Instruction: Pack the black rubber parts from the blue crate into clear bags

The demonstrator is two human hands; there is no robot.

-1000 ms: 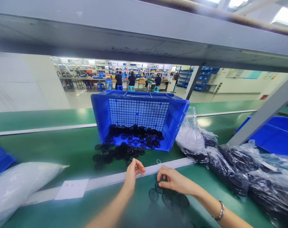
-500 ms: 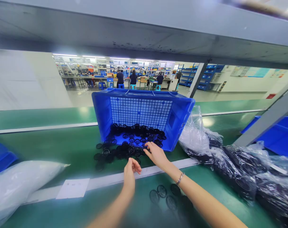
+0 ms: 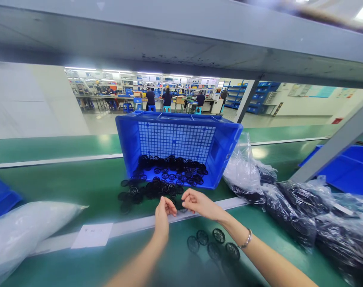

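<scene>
A blue crate [image 3: 226,159] lies on its side, its open mouth facing me. Black round spoked discs [image 3: 165,185] fill its lower side and spill out onto the green table. My left hand [image 3: 164,213] hovers in front of the spilled pile, fingers curled together; what it holds, if anything, is hidden. Close on its right, my right hand [image 3: 201,204] has its fingers closed, with the edge of a black spoked disc [image 3: 183,210] showing at the fingertips. Several more discs [image 3: 218,235] lie apart on the table, nearer to me, below my right forearm.
Clear plastic bags of black parts [image 3: 291,211] are heaped at right, beside another blue bin [image 3: 348,167]. At left are a white bag [image 3: 34,231], a paper slip [image 3: 92,235] and a blue bin [image 3: 2,195]. A grey shelf [image 3: 169,48] spans overhead. People sit working far behind.
My right hand has drawn back from the pile at the crate's mouth, toward me and closer to my left hand. My left hand has barely moved.
</scene>
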